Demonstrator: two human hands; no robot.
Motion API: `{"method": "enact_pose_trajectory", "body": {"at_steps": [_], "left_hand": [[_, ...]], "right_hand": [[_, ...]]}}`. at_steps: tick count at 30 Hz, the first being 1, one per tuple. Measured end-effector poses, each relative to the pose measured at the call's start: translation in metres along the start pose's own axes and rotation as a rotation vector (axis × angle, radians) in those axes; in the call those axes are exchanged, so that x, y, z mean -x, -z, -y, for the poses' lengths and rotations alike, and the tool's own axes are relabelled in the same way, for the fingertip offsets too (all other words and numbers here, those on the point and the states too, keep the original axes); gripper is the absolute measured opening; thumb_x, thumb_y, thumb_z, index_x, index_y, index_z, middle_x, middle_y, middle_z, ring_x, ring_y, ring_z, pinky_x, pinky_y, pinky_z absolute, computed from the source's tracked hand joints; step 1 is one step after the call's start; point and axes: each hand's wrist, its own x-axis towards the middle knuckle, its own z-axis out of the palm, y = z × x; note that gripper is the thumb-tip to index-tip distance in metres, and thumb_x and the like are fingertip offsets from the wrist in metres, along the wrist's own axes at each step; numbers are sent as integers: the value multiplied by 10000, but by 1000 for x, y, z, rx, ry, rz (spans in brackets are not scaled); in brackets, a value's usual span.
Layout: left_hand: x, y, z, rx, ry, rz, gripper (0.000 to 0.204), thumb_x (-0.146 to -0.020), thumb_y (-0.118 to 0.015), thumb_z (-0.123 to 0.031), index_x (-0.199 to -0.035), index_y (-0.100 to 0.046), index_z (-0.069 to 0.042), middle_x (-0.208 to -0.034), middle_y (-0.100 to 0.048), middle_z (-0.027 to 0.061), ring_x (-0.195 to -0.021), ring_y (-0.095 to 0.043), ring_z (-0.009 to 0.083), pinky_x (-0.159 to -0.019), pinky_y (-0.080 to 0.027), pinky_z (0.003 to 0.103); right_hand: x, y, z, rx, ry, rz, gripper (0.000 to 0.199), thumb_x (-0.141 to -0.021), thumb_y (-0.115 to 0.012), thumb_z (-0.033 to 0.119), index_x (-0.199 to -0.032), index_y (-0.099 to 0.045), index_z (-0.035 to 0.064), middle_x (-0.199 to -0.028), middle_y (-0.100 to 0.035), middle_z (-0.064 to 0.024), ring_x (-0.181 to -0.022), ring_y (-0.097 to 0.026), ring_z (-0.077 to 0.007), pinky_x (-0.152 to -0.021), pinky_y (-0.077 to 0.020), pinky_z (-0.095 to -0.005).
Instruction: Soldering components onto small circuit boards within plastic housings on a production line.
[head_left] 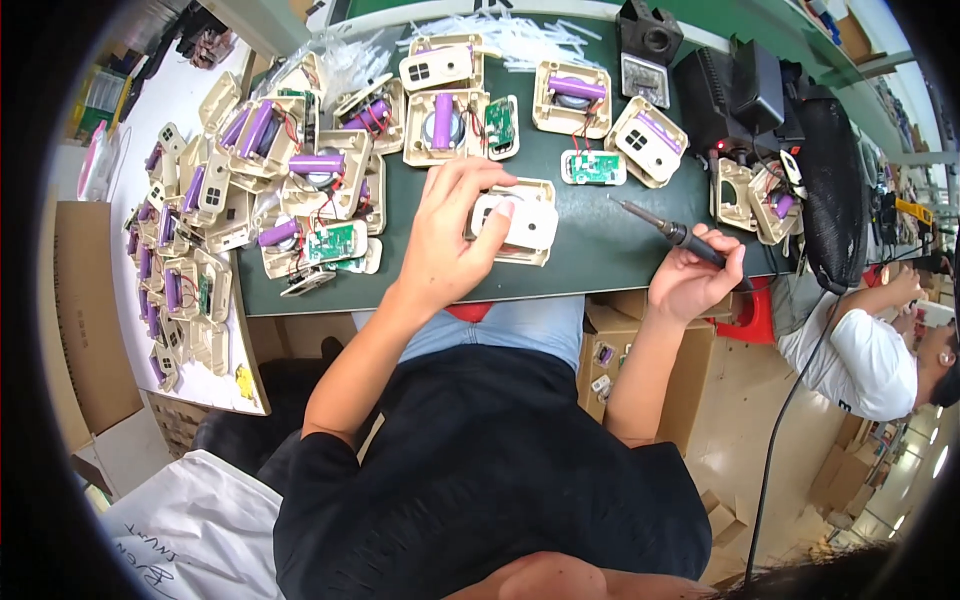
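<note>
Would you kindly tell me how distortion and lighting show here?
In the head view, fisheye distortion bends edges toward a black rim and tips the co-worker sideways; in the head view, the floor shows pale glare, while the soldering iron in the right hand looks fairly sharp.

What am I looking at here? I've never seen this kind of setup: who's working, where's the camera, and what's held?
There is no robot; a person works bare-handed. This picture comes from a fisheye camera worn on the head, looking down, so straight edges bend. The left hand holds a beige casing on the green work surface, its thumb on the white cover. The right hand holds a soldering iron, tip pointing left. Nearby lie open casings with purple battery cells and green circuit boards.
</note>
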Motion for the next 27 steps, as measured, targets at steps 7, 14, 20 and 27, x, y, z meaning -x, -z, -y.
{"method": "enact_pose_trajectory", "body": {"at_steps": [7,14,20,27], "left_hand": [[-1,7,-6,-122,-123,20,282,-865,-705,-100,-1136,-677,-28,-1206,-644,160,-1139,-600,341,-1002,-473,423],[-17,-2,2,-137,-181,10,90,-861,-737,-91,-839,-668,-39,-873,-646,80,-886,-584,283,-839,-445,397],[-37,-8,2,-142,-228,77,107,-955,-662,-115,-1005,-695,-26,-924,-689,89,-907,-624,299,-857,-462,423],[-29,-3,-1,-188,-92,106,111,-943,-676,-122,-941,-699,-13,-867,-691,104,-835,-629,283,-784,-481,399]], "right_hand": [[5,0,1,-11,-7,8,382,-1086,-483,341,-839,-570,63,-712,-491,-33,-611,-381,-137,-551,-321,-282],[0,-2,1,-33,-29,23,384,-1095,-463,348,-855,-560,65,-691,-466,-30,-592,-383,-137,-530,-319,-282],[-2,-1,3,-32,-50,41,377,-1082,-496,351,-859,-599,65,-681,-486,-19,-611,-387,-131,-563,-340,-270],[2,12,1,-25,-60,51,483,-1085,-496,501,-1025,-657,50,-784,-590,-55,-671,-494,-144,-563,-390,-261]]}}
